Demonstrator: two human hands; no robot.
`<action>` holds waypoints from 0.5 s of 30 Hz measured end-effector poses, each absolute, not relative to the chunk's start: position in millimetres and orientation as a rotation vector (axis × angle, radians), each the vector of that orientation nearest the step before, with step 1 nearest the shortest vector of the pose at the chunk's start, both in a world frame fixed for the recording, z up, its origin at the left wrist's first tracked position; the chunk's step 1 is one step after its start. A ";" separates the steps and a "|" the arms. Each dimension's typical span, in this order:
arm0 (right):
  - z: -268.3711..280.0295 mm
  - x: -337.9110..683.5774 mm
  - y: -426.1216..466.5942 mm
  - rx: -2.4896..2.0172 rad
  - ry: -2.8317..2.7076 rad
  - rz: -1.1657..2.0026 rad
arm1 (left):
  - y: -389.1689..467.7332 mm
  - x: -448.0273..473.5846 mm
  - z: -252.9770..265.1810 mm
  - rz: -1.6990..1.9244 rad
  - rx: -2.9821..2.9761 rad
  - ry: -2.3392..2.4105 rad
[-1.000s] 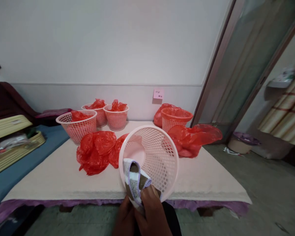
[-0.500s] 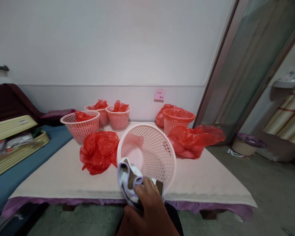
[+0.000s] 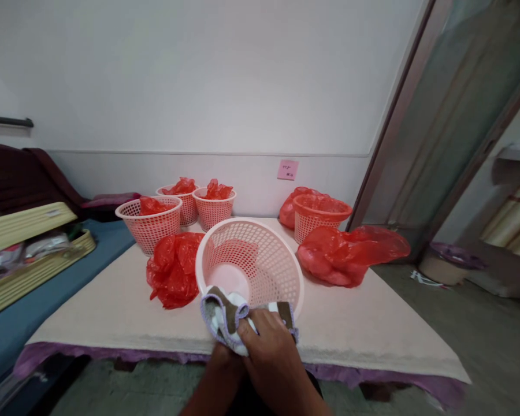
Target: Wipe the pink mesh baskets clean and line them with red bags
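A pale pink perforated plastic basket (image 3: 281, 268) leans on its side at the table's near middle, its mouth tilted toward me. My right hand (image 3: 272, 346) grips a white, brown and purple-edged cloth (image 3: 225, 318) over the basket's near rim. Beneath the cloth, close to that rim, is my left hand (image 3: 226, 359); its fingers are hidden behind the cloth. A crumpled red plastic bag (image 3: 173, 271) touches or nearly touches the basket's left side. To the right lies another red plastic bag (image 3: 342, 254), bulging and stretched outward.
Pink baskets (image 3: 149, 228) with red bags inside stand at the back left. Another basket (image 3: 314, 222), covered by red plastic, stands back right before a filled red bag. A pink note (image 3: 288, 170) is on the wall. A yellow case (image 3: 39, 254) lies left of the cream-covered table (image 3: 372, 323).
The basket has shifted slightly left and turned a little. My right hand and the cloth have moved along its near rim, and more of my left wrist shows. The view has swung slightly left.
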State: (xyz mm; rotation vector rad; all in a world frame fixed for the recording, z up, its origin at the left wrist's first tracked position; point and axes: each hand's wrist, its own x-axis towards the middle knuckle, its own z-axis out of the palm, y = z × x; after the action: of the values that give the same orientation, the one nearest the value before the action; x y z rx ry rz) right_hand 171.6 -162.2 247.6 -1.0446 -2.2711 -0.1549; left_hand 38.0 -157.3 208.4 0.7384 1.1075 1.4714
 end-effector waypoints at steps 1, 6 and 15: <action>247.1 175.0 -161.3 -1.048 -2.261 -0.161 | -156.9 25.0 215.4 1.477 0.761 1.132; 242.6 185.5 -158.4 -0.990 -2.271 -0.212 | -131.9 -32.0 271.0 1.661 0.998 1.345; 232.1 161.8 -174.8 -0.861 -2.169 -0.360 | -90.8 -12.1 310.1 1.500 1.440 1.693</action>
State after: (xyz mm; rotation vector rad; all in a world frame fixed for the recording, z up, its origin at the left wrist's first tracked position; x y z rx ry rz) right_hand 161.8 -174.8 232.1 -0.8607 -2.1691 -0.3603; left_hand -12.1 -90.8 310.1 1.4400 1.6931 1.5002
